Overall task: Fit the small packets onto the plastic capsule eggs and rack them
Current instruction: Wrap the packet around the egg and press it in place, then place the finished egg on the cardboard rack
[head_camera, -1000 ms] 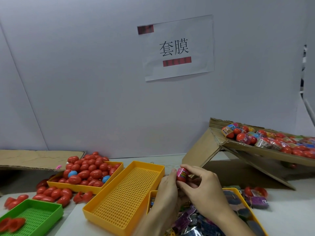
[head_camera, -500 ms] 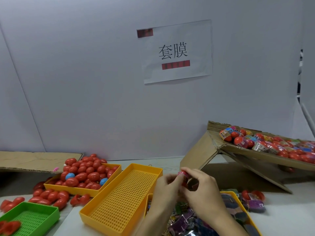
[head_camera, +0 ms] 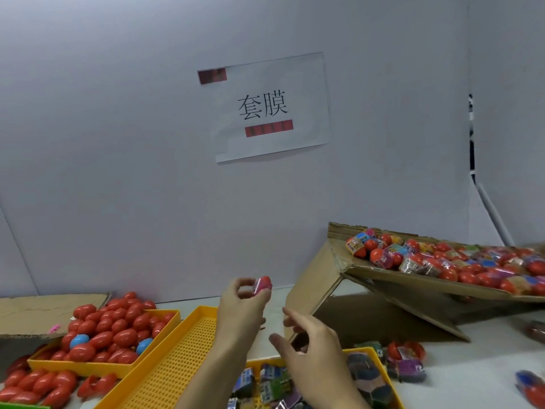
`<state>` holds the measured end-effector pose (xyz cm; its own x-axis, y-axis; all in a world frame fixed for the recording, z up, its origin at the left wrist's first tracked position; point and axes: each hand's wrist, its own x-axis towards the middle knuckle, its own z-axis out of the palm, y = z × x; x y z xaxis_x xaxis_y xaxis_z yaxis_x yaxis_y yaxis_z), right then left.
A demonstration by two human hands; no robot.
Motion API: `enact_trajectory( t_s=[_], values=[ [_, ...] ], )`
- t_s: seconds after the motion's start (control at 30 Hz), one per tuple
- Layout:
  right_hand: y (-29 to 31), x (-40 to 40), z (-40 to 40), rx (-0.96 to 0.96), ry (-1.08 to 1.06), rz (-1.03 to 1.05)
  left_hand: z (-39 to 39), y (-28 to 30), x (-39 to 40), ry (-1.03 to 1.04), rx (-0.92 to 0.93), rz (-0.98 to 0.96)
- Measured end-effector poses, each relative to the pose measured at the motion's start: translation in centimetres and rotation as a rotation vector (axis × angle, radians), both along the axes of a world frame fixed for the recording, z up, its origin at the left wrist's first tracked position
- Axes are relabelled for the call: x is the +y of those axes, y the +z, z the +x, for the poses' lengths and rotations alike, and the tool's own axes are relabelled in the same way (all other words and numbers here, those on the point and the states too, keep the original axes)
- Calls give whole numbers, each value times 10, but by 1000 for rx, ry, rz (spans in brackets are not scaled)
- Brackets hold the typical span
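My left hand (head_camera: 241, 308) is raised above the table and pinches a red capsule egg (head_camera: 262, 285) wrapped in a pink packet at its fingertips. Below and to the right, my right hand (head_camera: 309, 346) hovers with loosely curled fingers and holds nothing. Under it a yellow tray (head_camera: 395, 391) holds several small coloured packets (head_camera: 265, 385). On the right, a slanted cardboard rack (head_camera: 413, 281) carries several wrapped eggs (head_camera: 427, 261). A yellow tray (head_camera: 88, 370) on the left is heaped with bare red eggs (head_camera: 112, 329) and two blue ones.
An empty perforated yellow tray (head_camera: 177, 367) lies between the egg tray and the packet tray. Loose red eggs (head_camera: 35, 385) and egg halves lie at the front left. A flat cardboard sheet (head_camera: 44, 311) sits at the back left. A paper sign (head_camera: 268, 107) hangs on the white wall.
My hands have come apart: the left hand has lifted the wrapped egg up alone, and the right hand has let go and dropped towards the packet tray.
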<state>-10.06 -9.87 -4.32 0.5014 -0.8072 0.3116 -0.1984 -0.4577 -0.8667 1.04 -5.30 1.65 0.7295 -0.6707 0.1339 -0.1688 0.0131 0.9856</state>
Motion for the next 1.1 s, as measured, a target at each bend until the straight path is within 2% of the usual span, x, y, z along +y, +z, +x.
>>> enact_trajectory(
  t_s=[0.27, 0.4, 0.53, 0.63, 0.8, 0.97, 1.1],
  values=[
    [0, 5, 4, 95, 12, -44, -50, 67, -82, -352, -308, 144],
    [3, 8, 1, 128, -41, -11, -73, 69, -107, -353, -184, 240],
    [6, 11, -1, 118, -17, 6, -61, 56, -101, -243, -175, 90],
    [13, 15, -1, 144, 23, -24, -26, 31, -75, -95, -372, 64],
    [14, 17, 0, 180, 87, -16, 72, -23, -20, 41, -631, 396],
    [5, 12, 6, 190, 54, -22, 175, -26, 14, 200, -816, 649],
    [3, 6, 8, 229, 50, -70, 233, -23, 21, 296, -862, 759]
  ],
)
